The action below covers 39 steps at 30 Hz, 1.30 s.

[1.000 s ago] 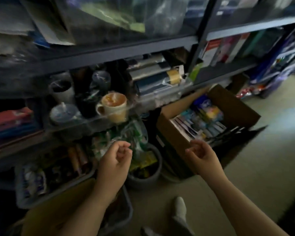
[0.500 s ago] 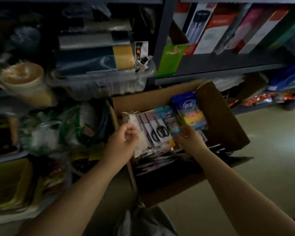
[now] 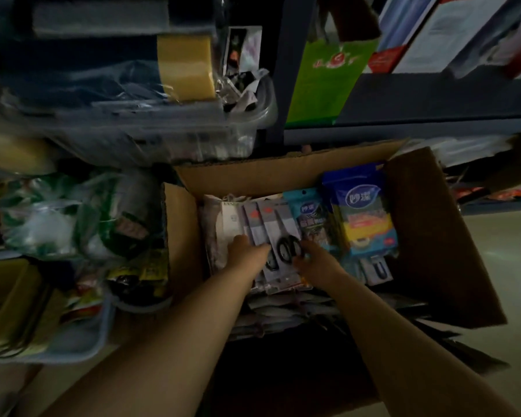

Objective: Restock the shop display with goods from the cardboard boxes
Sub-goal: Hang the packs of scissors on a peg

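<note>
Hands are both inside the open brown cardboard box [image 3: 418, 236], which stands on the floor against the dark metal shelving unit [image 3: 403, 100]. The left hand [image 3: 247, 249] lies with fingers extended flat on the grey carded packs of black-handled scissors [image 3: 278, 236] near the box's middle; the right hand [image 3: 313, 260] has its fingers curled at the same packs' lower edge, though a firm grip cannot be confirmed. Blue and yellow packets of cleaning cloths [image 3: 360, 212] stand upright toward the box's right wall.

Judgement: the step is drawing out a scissors pack. It is best done by pinching one card's edge and lifting straight up, so neighbouring packs stay in place.

Pale, bare floor [image 3: 494, 266] lies right of the box; a clear plastic bin [image 3: 163, 130] sits on the shelf above and left of the box. Lighting is dim.
</note>
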Each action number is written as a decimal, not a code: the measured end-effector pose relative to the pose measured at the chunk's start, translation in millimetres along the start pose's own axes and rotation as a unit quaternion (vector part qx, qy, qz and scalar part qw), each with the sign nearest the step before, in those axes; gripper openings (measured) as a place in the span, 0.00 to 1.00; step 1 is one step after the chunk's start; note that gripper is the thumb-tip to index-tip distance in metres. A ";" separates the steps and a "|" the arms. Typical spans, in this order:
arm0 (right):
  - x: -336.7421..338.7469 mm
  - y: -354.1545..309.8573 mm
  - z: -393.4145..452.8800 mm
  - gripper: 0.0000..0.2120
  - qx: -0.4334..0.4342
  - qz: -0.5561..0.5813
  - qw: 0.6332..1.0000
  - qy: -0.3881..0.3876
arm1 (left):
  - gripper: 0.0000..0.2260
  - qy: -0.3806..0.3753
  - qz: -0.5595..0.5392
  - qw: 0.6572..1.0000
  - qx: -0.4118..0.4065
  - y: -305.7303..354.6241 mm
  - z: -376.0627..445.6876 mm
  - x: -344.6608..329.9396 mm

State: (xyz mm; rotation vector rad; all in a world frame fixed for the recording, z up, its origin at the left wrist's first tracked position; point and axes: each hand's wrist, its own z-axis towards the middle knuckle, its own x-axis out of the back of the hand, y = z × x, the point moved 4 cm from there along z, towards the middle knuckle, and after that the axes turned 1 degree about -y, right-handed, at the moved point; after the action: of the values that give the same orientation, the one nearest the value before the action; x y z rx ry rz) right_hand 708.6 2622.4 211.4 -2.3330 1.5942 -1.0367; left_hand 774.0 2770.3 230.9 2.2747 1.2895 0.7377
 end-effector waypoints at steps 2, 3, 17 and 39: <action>-4.5 3.3 -1.3 0.21 0.007 0.034 0.999 -0.008 | 0.22 0.018 -0.025 0.999 0.008 -7.7 14.1 -5.2; -5.5 4.4 -1.8 0.20 0.016 0.046 0.999 -0.008 | 0.25 0.023 -0.031 0.999 0.010 -5.0 12.9 -6.4; -8.1 17.2 -12.6 0.20 0.050 0.101 0.994 0.002 | 0.20 0.010 0.005 1.000 -0.003 -4.7 16.0 -25.1; -6.0 -209.9 -183.1 0.09 0.250 0.329 0.907 0.085 | 0.06 0.001 -0.247 0.942 -0.226 49.5 -163.9 215.1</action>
State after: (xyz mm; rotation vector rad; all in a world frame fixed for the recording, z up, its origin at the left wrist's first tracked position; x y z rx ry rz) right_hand 759.4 2766.3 444.5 -1.2654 1.7170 -1.2823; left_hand 795.0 2950.1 437.8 1.5056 1.4348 0.7503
